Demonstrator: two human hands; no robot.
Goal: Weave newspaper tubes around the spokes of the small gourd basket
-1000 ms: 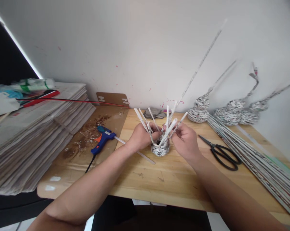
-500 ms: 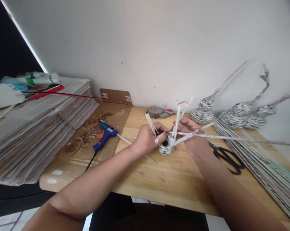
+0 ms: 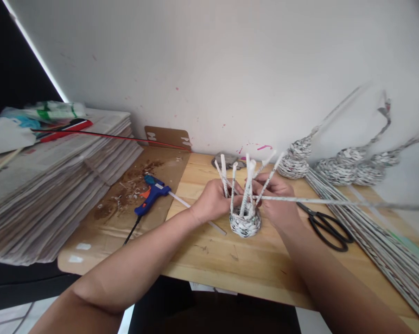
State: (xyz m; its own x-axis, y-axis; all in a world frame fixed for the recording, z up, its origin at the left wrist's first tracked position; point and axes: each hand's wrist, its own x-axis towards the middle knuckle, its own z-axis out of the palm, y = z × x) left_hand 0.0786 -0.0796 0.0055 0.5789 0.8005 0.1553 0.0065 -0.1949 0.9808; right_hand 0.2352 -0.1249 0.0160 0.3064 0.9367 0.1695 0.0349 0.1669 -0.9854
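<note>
A small round piece woven from rolled newspaper (image 3: 245, 224) sits at mid-table, with several short paper stakes standing up from its rim. My left hand (image 3: 214, 199) is closed at its left side, fingers pinching by the stakes. On the right side my right hand (image 3: 277, 197) is closed on a long paper strand (image 3: 310, 200), which runs off to the right edge. My right fingertips are partly hidden behind the stakes.
A blue glue gun (image 3: 151, 196) lies on cardboard (image 3: 101, 232) at left, beside stacked newspapers (image 3: 73, 171). Black scissors (image 3: 329, 227) and long paper rods (image 3: 372, 246) lie at right. Woven gourd shapes (image 3: 293, 166) stand by the wall. A grey cloth (image 3: 220, 160) lies behind my hands.
The woven piece has turned more upright and shifted slightly right and nearer, its stakes now pointing up. My right hand has moved a little with the strand. Both hands remain at the piece.
</note>
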